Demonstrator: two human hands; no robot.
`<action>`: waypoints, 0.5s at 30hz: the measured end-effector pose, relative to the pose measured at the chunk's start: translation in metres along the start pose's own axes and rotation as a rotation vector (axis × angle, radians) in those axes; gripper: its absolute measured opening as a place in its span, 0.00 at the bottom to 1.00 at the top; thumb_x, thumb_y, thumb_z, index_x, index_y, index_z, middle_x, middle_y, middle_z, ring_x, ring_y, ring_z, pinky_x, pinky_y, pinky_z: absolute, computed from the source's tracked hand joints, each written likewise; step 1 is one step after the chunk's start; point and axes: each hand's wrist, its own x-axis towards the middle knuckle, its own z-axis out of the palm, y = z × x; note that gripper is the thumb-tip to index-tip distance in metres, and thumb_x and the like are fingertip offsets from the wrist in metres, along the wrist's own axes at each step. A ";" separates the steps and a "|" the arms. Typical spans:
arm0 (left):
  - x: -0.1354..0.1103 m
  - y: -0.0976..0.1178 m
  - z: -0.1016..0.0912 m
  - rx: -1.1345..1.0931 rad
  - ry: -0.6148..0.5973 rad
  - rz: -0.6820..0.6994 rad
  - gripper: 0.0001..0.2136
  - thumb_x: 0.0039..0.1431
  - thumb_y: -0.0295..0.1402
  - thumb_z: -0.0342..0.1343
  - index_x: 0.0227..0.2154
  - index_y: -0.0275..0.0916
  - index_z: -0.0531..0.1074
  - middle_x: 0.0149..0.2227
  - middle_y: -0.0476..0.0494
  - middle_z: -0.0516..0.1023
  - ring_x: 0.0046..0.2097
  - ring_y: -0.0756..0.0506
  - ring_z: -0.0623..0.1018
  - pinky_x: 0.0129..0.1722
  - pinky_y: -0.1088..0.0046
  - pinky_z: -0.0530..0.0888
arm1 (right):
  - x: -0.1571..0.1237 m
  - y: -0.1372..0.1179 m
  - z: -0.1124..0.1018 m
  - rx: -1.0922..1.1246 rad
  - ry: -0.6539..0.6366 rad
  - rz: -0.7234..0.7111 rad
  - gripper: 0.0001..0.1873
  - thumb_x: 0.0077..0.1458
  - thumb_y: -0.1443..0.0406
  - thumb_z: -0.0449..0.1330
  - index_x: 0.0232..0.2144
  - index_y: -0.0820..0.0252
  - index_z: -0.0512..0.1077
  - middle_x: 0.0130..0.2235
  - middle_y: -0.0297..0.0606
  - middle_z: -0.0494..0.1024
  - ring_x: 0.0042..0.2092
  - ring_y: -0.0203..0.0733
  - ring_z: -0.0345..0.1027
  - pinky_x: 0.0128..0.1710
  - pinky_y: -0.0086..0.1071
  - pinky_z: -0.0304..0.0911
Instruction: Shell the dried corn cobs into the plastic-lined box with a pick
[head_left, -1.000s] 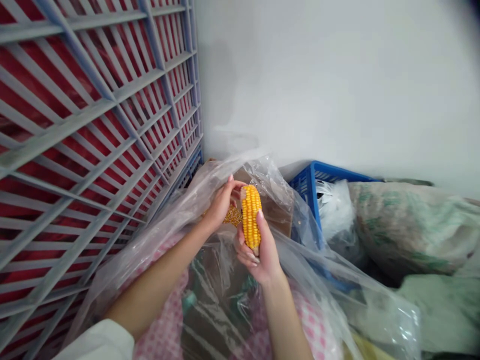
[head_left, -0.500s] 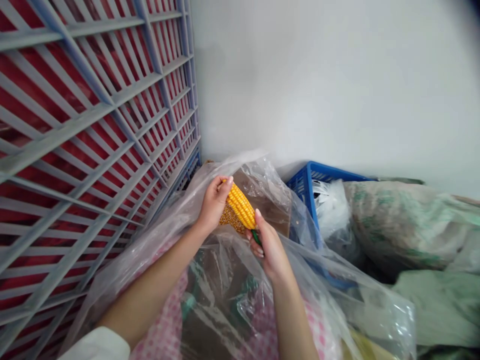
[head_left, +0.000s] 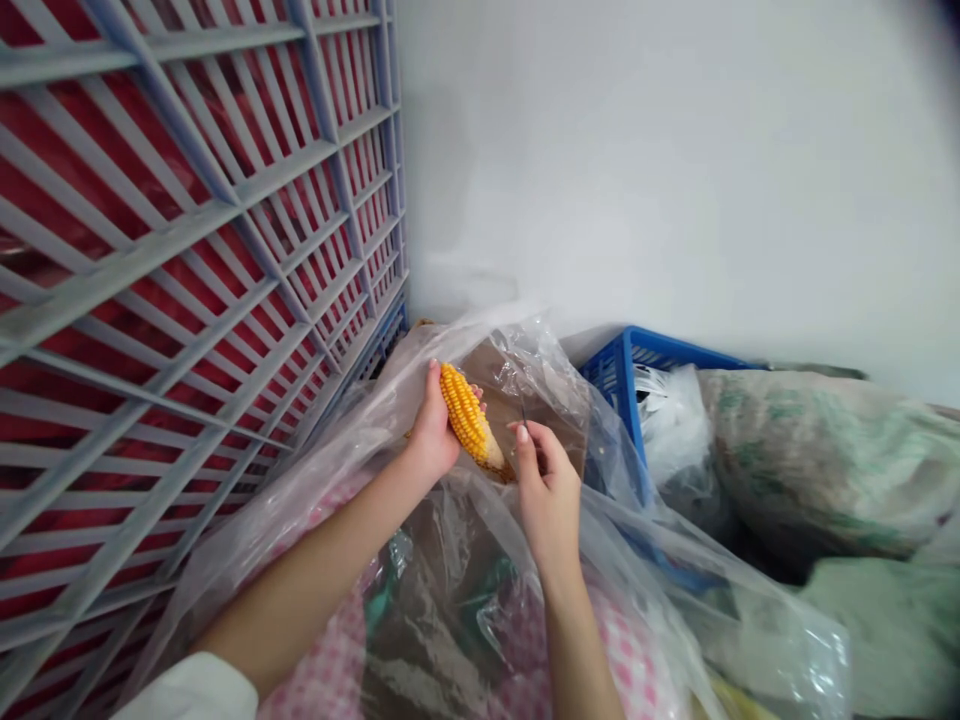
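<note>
The left hand [head_left: 433, 430] closes around a dried yellow corn cob [head_left: 466, 420], which slants up from its grip. The right hand [head_left: 547, 490] pinches a thin dark pick [head_left: 523, 408] just right of the cob. Under the forearms, a clear plastic bag [head_left: 480, 560] covers pink gingham cloth [head_left: 322, 660]. Beyond the hands, a blue plastic crate [head_left: 622, 365] holds a white plastic bag [head_left: 670, 420], beside a woven sack [head_left: 817, 460] whose green printing is too blurred to read.
</note>
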 end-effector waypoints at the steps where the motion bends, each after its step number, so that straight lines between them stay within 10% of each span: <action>1: 0.001 0.001 -0.001 0.016 0.000 -0.005 0.22 0.49 0.55 0.47 0.25 0.39 0.64 0.19 0.51 0.69 0.21 0.51 0.70 0.24 0.75 0.68 | -0.001 0.000 0.000 -0.001 -0.046 -0.011 0.18 0.56 0.55 0.48 0.38 0.59 0.71 0.40 0.40 0.75 0.38 0.39 0.67 0.39 0.30 0.58; 15: -0.002 -0.001 0.000 0.201 -0.049 0.208 0.17 0.48 0.50 0.51 0.23 0.39 0.63 0.19 0.53 0.66 0.20 0.54 0.67 0.19 0.79 0.63 | -0.004 -0.007 -0.005 -0.218 -0.259 -0.046 0.19 0.56 0.54 0.46 0.25 0.58 0.69 0.22 0.32 0.68 0.25 0.34 0.57 0.26 0.26 0.47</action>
